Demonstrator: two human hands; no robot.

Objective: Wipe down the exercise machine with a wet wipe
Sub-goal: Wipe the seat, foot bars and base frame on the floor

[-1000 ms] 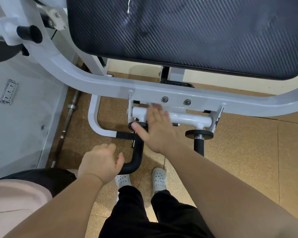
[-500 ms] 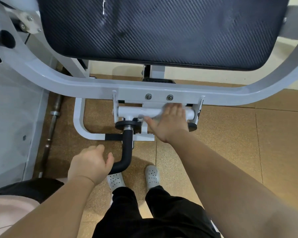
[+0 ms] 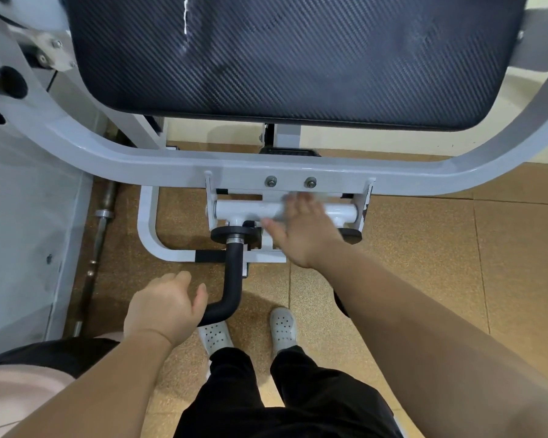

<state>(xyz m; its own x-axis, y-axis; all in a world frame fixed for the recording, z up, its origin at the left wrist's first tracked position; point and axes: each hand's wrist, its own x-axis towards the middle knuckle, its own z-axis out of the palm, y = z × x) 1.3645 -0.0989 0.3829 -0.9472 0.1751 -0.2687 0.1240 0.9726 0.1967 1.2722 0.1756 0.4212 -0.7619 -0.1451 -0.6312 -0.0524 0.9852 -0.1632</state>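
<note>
Starting at the far left: a barbell (image 3: 103,213) lying on the floor (image 3: 424,248) along the wall, no part of the job. Next, the left hand (image 3: 165,306), fingers curled round the free end of the black handle (image 3: 231,289), thumb hooked over it, apparently steadying the exercise machine (image 3: 424,175) rather than cleaning. Further right, the right hand (image 3: 301,230) laid flat, fingers straight and close together, pressing on the white crossbar (image 3: 244,211) slung under the grey frame (image 3: 171,167), just below two bolts (image 3: 271,181). Blurred by motion, so probably mid-stroke. No sight of the wet wipe: most likely trapped under that palm, but impossible to confirm. Above it all, filling the top of the view, the black pad (image 3: 298,58) with its woven pattern.

Judging progress: somewhere in the middle, with the crossbar in hand. No telling wiped parts from unwiped ones by sheen or streaks; pad, frame and handle all looking equally dry. Probably left to do: the right end of the crossbar, the handle under the left hand, perhaps the outer curves of the frame.

Looking for writing: none legible. No brand badge, sticker or label on pad, frame or crossbar; only a pale scuff line near the pad's upper edge.
</note>
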